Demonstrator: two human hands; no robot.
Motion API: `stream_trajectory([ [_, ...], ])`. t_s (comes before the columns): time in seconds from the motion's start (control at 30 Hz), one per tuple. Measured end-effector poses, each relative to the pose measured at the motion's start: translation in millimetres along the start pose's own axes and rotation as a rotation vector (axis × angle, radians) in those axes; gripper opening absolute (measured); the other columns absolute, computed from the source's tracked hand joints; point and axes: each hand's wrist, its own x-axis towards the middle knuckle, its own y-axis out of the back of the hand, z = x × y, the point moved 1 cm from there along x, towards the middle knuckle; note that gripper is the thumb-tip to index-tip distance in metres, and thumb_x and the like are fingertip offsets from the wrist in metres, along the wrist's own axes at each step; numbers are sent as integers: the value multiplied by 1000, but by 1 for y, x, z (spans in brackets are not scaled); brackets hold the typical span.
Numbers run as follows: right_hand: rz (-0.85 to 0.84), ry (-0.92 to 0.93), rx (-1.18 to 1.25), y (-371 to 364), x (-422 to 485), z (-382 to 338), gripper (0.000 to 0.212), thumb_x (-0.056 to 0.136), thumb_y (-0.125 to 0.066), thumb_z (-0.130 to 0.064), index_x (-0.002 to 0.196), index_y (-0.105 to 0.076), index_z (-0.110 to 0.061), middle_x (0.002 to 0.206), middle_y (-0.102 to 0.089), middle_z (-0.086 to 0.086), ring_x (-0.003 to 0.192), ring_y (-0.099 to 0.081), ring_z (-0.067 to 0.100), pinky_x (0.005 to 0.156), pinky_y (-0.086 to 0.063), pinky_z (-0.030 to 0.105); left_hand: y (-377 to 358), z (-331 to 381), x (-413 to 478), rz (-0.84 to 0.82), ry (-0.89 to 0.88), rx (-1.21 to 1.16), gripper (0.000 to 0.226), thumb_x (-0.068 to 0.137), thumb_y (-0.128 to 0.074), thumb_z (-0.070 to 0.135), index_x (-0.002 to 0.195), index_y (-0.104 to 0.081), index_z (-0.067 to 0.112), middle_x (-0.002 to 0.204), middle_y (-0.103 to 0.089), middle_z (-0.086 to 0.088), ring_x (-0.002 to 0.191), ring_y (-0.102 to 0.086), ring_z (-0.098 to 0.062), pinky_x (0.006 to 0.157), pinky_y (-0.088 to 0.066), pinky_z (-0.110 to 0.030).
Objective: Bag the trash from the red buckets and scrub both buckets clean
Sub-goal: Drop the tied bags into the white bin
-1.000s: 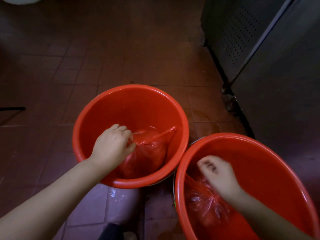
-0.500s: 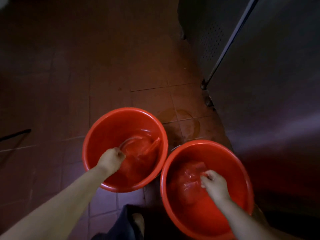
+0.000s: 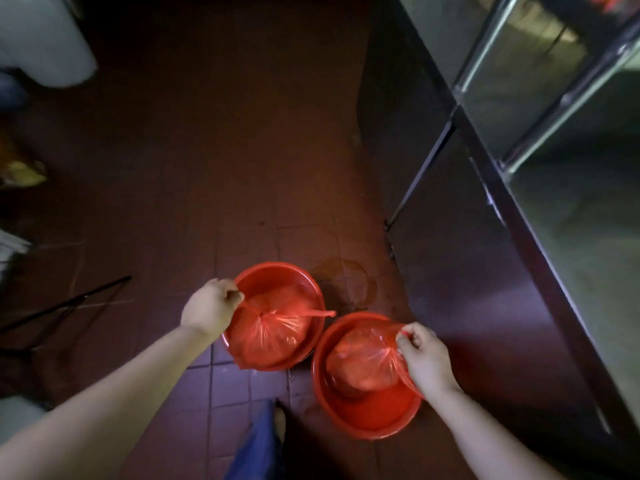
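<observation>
1. Closest in: a blue trouser leg (image 3: pixel 258 445) and the toe of a shoe (image 3: pixel 280 419) on dark red floor tiles (image 3: pixel 194 202).
2. The right bucket (image 3: pixel 367 422) is round red plastic with a glossy inside. In it is a see-through red plastic bag (image 3: pixel 360 365), bulging with something orange-red. I can't tell what the stuff is.
3. The right hand (image 3: pixel 424 358) is above that bucket's right rim, with its fingers curled and pinching the gathered top of the bag. The plastic is pulled taut and wrinkled at the grip, and the bag's round bottom is down inside the bucket.
4. The left bucket (image 3: pixel 277 277) is the same red, a bit further out and to the left, with its rim right up against the other one. It holds a second red bag (image 3: pixel 273 336), bunched at the neck. One loose handle strip (image 3: pixel 318 313) pokes out to the right over the rim, and a lower corner of the bag drapes over the near rim.
5. The left hand (image 3: pixel 211 308) is at that bucket's left rim, with its fingers closed tight on a stretched strip of the bag. The contents are just a red blur.
6. Just past the buckets is a brownish ring stain (image 3: pixel 349 278) on the tiles.
7. A steel cabinet (image 3: pixel 485 271) runs along the right side, and a thin black rod (image 3: pixel 69 303) lies on the floor to the left.
8. Far left there's something white (image 3: pixel 45 46) and something yellow (image 3: pixel 24 171), both too blurry to make out.
</observation>
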Motion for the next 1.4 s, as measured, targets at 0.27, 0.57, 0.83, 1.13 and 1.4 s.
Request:
stream_trajectory([
  [0.27,-15,310,-79,32,-21,-175,15,86,-62,-8,74,-63,-19,80,-57,-5,72,-59,14,67,-40,24,142,15,-29,175,-59,27,21,91,-56,26,79,-56,9,87,-64,-15,87,-59,-35,64,-32,-32],
  [0.57,-46,300,27,-87,9,-372,20,83,-63,-12,71,-61,-28,77,-56,4,76,-64,26,76,-48,37,258,-51,51,184,-294,-31,14,91,-56,24,92,-63,12,99,-65,-7,94,-61,-26,80,-42,-30],
  [0.83,-232,535,-141,-211,41,-556,27,85,-63,-10,71,-60,-33,82,-56,-2,71,-64,19,76,-54,45,377,-108,139,229,-323,-116,4,81,-66,18,82,-69,16,88,-66,1,76,-61,-15,78,-45,-23],
  [1.13,-259,886,-304,-309,124,-736,11,91,-55,-18,93,-65,-21,83,-53,-2,80,-60,23,74,-48,36,485,-134,273,435,-289,-83,14,79,-69,16,92,-70,14,93,-69,-3,90,-63,-20,72,-37,-19],
  [1.4,-345,1047,-352,-385,259,-876,18,93,-53,-20,104,-66,-20,95,-60,4,90,-59,24,77,-46,36,566,-163,439,481,-158,-195,7,77,-73,17,83,-72,14,76,-69,0,71,-62,-15,67,-45,-28],
])
